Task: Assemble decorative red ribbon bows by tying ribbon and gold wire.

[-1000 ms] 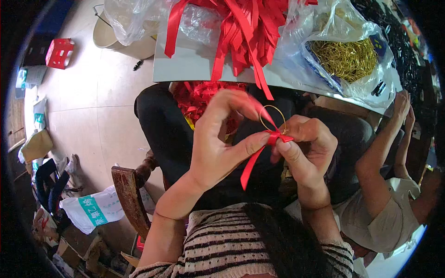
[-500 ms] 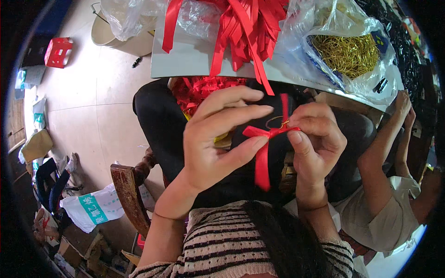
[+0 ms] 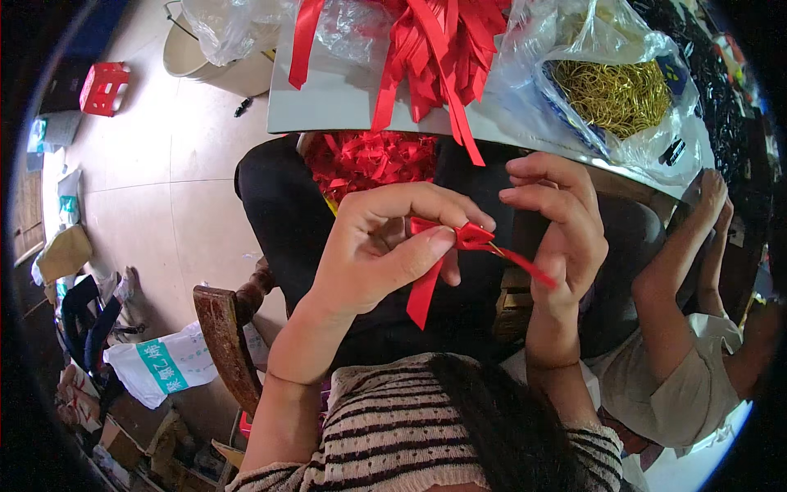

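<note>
Above my lap, my left hand (image 3: 373, 250) pinches a small red ribbon bow (image 3: 474, 236) between thumb and fingers. One ribbon tail hangs below the pinch, and another stretches toward my right hand (image 3: 567, 234). A short bit of thin gold cord (image 3: 495, 248) shows at the knot; the rest of it is hidden. The right hand has its fingers raised and apart, its thumb side beside the ribbon's tip. Beyond my hands, long red ribbons (image 3: 447, 61) drape over the table edge.
Gold cord loops (image 3: 619, 94) fill a plastic bag on the white table (image 3: 328, 111). Under the table edge sits a container of red bows (image 3: 373, 160). A wooden chair arm (image 3: 225, 348) is at left. Another person's arm (image 3: 676, 254) reaches in at right; a beige bucket (image 3: 205, 61) stands far left.
The right hand has let go of the bow and gold cord, and its fingers have spread. My left hand now grips the knot, and the bow has turned.
</note>
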Available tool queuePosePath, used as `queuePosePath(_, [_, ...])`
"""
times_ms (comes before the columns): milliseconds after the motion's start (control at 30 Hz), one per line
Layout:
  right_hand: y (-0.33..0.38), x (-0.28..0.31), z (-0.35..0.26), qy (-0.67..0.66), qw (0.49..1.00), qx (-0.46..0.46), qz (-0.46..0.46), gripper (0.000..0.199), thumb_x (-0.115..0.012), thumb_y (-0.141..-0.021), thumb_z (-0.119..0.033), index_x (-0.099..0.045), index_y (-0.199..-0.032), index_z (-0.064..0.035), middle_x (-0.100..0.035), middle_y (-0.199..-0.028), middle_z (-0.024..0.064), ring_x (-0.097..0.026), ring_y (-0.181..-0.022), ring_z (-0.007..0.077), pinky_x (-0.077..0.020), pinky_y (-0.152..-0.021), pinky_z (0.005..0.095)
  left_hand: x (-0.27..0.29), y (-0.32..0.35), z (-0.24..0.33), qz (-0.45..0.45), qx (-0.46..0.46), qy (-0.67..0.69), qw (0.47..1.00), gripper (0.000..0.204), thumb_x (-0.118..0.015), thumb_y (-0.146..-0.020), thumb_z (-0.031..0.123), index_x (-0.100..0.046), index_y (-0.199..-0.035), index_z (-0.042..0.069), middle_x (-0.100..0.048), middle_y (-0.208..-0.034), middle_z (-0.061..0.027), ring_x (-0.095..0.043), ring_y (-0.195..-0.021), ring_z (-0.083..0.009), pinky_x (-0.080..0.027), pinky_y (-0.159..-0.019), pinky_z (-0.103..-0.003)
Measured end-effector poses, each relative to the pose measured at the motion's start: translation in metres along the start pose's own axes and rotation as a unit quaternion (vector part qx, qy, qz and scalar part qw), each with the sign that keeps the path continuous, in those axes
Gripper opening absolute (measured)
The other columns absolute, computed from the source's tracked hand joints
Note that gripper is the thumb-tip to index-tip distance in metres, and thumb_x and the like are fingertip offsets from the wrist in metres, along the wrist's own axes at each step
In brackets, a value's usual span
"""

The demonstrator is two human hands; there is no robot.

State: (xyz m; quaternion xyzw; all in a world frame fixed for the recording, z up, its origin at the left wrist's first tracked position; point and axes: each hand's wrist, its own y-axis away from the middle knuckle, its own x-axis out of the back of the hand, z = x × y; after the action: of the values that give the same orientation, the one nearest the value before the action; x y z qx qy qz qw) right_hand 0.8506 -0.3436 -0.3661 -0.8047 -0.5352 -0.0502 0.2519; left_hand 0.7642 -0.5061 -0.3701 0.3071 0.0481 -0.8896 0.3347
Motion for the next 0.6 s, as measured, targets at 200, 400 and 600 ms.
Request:
queuePosePath(200, [-0.004,-0.009,-0.004,-0.103,0.995,-0.004,-0.011,0.046,-0.072,-0.065,-0.038,-0.060,-0.087,0.0004,-0.056,-0.098,0.0165,-0.056,-0.089,0.0266,-0.0432,-0.078,0.0335,0.007,-0.002,-0.008,-0.019,0.011,0.027,0.999,0.015,-0.056,-0.082,0.006,-0.058,-0.092,-0.004,-0.055,-0.098,-0.0110,-0.055,-0.067,-0.0120,-0.048,-0.059,-0.023])
queuePosePath(400, [0.001,-0.014,-0.003,0.019,1.000,0.000,-0.019,0.016,-0.066,-0.064,-0.004,-0.055,-0.075,-0.0003,-0.057,-0.083,0.0120,-0.057,-0.074,0.0212,-0.0447,-0.066,0.0270,0.007,-0.003,-0.012,-0.014,0.029,0.033,0.999,0.014,-0.056,-0.082,0.008,-0.059,-0.091,-0.003,-0.052,-0.101,-0.0108,-0.055,-0.067,-0.0124,-0.046,-0.060,-0.023])
queuePosePath(600, [-0.002,-0.005,0.022,-0.260,0.930,-0.229,-0.123,0.008,-0.058,-0.077,-0.004,-0.055,-0.080,0.0019,-0.057,-0.085,0.0086,-0.053,-0.075,0.0120,-0.0410,-0.071,0.0242,0.000,0.003,-0.005,-0.094,0.107,0.151,0.978,0.023,-0.060,-0.081,0.021,-0.058,-0.085,-0.002,-0.057,-0.084,-0.0144,-0.056,-0.056,-0.0134,-0.044,-0.046,-0.020])
